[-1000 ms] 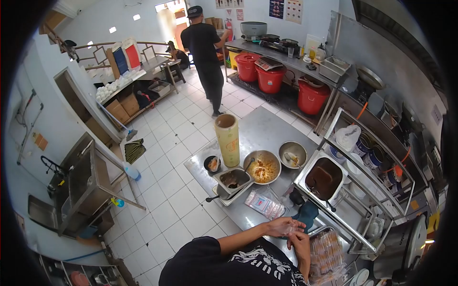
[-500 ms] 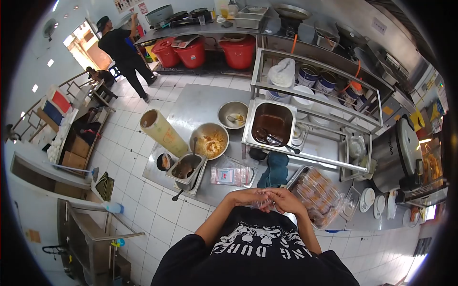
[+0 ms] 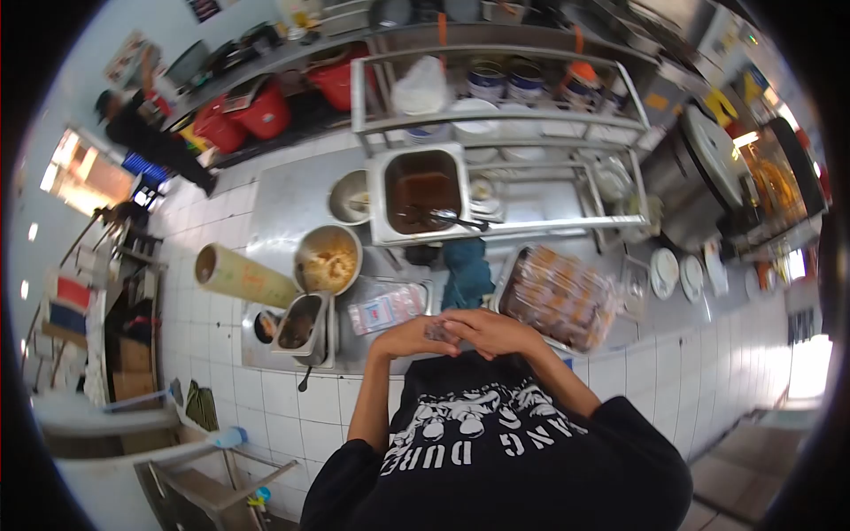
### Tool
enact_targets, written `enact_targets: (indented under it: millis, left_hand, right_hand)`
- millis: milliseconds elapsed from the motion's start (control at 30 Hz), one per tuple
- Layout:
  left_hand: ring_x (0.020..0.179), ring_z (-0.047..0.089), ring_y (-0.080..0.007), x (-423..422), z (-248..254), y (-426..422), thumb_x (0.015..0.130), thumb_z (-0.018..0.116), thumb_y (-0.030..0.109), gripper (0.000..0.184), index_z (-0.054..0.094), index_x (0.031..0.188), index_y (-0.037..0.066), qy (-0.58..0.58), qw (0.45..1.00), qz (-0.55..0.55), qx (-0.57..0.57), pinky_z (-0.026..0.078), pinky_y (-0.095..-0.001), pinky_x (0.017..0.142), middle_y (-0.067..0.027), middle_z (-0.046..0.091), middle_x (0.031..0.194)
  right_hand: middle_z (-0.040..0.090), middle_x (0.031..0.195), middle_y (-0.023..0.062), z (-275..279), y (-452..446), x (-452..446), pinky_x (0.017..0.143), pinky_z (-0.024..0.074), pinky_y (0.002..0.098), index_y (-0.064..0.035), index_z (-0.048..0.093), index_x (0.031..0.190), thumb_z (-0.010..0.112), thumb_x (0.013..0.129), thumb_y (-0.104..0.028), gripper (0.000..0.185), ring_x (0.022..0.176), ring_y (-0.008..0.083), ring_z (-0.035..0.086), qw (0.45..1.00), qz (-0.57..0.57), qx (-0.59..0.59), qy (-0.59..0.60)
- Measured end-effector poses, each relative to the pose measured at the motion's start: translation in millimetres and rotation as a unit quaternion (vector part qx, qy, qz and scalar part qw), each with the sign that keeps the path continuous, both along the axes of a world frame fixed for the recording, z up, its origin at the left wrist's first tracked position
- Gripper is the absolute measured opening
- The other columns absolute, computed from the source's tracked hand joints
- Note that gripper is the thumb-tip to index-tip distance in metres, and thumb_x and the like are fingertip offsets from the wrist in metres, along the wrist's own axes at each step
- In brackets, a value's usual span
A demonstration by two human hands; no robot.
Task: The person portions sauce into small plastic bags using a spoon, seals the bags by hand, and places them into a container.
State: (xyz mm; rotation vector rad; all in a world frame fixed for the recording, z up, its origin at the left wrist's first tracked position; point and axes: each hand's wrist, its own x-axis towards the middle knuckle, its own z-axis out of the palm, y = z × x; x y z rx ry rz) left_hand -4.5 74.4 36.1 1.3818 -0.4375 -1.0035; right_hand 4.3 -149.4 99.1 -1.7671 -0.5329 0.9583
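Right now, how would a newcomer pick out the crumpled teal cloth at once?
Start at the large grey steel tabletop. Just beyond the person's bare right hand, the crumpled teal cloth lies between a flat printed plastic packet and a rectangular metal tray of wrapped orange-brown food. Its matte blue-green sets it apart from those shiny neighbours.

The packet (image 3: 386,308) is pinkish, the cloth (image 3: 467,271) teal, the shirt (image 3: 540,482) black with white print (image 3: 469,425).

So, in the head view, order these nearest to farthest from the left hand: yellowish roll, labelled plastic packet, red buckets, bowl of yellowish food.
From the left hand:
1. Labelled plastic packet, just ahead-left.
2. Bowl of yellowish food, beyond it, ahead-left.
3. Yellowish roll, farther left.
4. Red buckets, across the floor.
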Motion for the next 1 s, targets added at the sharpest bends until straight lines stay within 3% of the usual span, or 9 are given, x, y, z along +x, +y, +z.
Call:
enact_targets:
  millis: [67, 200, 300, 367, 400, 467, 567, 900, 1000]
  left_hand:
    - [0.094, 0.062, -0.0098, 0, 10, 1, 0.087, 0.075, 0.015, 0.033, 0.063, 0.114, 0.001, 0.087, 0.994, 0.013, -0.069, 0.049, -0.0256, 0.083, -0.0056, 0.068, 0.102]
    - [0.092, 0.065, -0.0127, 2, 13, -3, 0.088, 0.072, 0.009, 0.033, 0.061, 0.118, -0.001, -0.005, 0.999, -0.034, 0.022, 0.051, -0.0266, 0.083, -0.0068, 0.068, 0.1]
    - [0.089, 0.065, -0.0147, 4, 5, -5, 0.087, 0.072, 0.007, 0.029, 0.061, 0.113, 0.0, 0.063, 0.996, -0.052, 0.048, 0.052, -0.0276, 0.083, -0.0071, 0.068, 0.098]
    - [0.087, 0.065, -0.0161, -2, -8, -5, 0.088, 0.071, 0.007, 0.029, 0.059, 0.113, 0.002, 0.072, 0.995, 0.07, 0.025, 0.052, -0.0301, 0.085, -0.0064, 0.066, 0.097]
    - [0.086, 0.065, -0.0168, -8, -17, -4, 0.088, 0.071, 0.007, 0.029, 0.058, 0.113, 0.003, 0.076, 0.988, 0.133, 0.014, 0.052, -0.0314, 0.086, -0.006, 0.065, 0.097]
    - [0.087, 0.064, -0.0192, -15, -40, -9, 0.089, 0.069, 0.01, 0.03, 0.054, 0.115, 0.005, 0.153, 0.939, 0.284, -0.121, 0.052, -0.037, 0.089, -0.0062, 0.063, 0.098]
    - [0.092, 0.062, -0.0224, -35, -64, -16, 0.092, 0.064, 0.02, 0.034, 0.05, 0.121, 0.006, 0.244, 0.862, 0.38, -0.229, 0.05, -0.0456, 0.095, -0.0076, 0.06, 0.1]
    - [0.099, 0.06, -0.0259, -73, -85, -29, 0.093, 0.05, 0.037, 0.046, 0.048, 0.127, 0.006, 0.31, 0.84, 0.322, -0.308, 0.044, -0.0508, 0.102, -0.0117, 0.057, 0.107]
    - [0.102, 0.06, -0.0249, -68, -80, -25, 0.096, 0.053, 0.033, 0.043, 0.047, 0.129, 0.005, 0.274, 0.847, 0.346, -0.297, 0.046, -0.0452, 0.101, -0.0106, 0.056, 0.113]
  right_hand:
    - [0.066, 0.083, 0.0108, 0, 1, -7, 0.043, 0.0471, 0.029, -0.007, 0.055, 0.127, 0.037, 0.106, -0.037, 0.041, 0.045, 0.0166, 0.055, 1.0, 0.017, 0.002, 0.014]
    - [0.067, 0.085, 0.0121, -7, 9, -10, 0.046, 0.0491, 0.032, -0.0065, 0.058, 0.124, 0.035, 0.105, -0.041, 0.045, 0.047, 0.0194, 0.058, 0.998, 0.068, 0.002, -0.003]
    - [0.067, 0.086, 0.0103, -29, 14, -11, 0.052, 0.0511, 0.0321, -0.0046, 0.063, 0.112, 0.039, 0.102, -0.044, 0.047, 0.053, 0.0209, 0.062, 0.998, 0.049, 0.014, -0.031]
    - [0.068, 0.086, 0.0096, -6, 8, -1, 0.052, 0.0507, 0.0313, -0.0038, 0.064, 0.109, 0.044, 0.101, -0.046, 0.047, 0.056, 0.0207, 0.063, 1.0, -0.008, -0.011, 0.02]
    - [0.067, 0.084, 0.0075, -56, 7, 6, 0.047, 0.0475, 0.0301, -0.0049, 0.063, 0.111, 0.054, 0.098, -0.041, 0.04, 0.055, 0.0166, 0.061, 0.973, -0.108, 0.099, -0.177]
    - [0.068, 0.091, 0.0085, -4, 2, 17, 0.041, 0.0441, 0.0247, -0.0055, 0.055, 0.122, 0.058, 0.099, -0.031, 0.035, 0.054, 0.0107, 0.057, 0.925, -0.345, 0.159, 0.0]
    - [0.064, 0.089, 0.0089, 0, 12, 39, 0.039, 0.0416, 0.0227, -0.0022, 0.048, 0.127, 0.064, 0.096, -0.025, 0.042, 0.053, 0.0093, 0.056, 0.801, -0.533, 0.267, -0.051]
    - [0.054, 0.075, 0.002, -13, 38, 99, 0.04, 0.0401, 0.0211, 0.0008, 0.058, 0.119, 0.068, 0.092, -0.018, 0.034, 0.053, 0.0083, 0.056, 0.79, -0.524, 0.315, -0.046]
    - [0.063, 0.074, 0.0062, -8, 48, 113, 0.047, 0.0442, 0.026, 0.0021, 0.064, 0.109, 0.064, 0.095, -0.023, 0.029, 0.055, 0.012, 0.06, 0.856, -0.466, 0.199, -0.104]
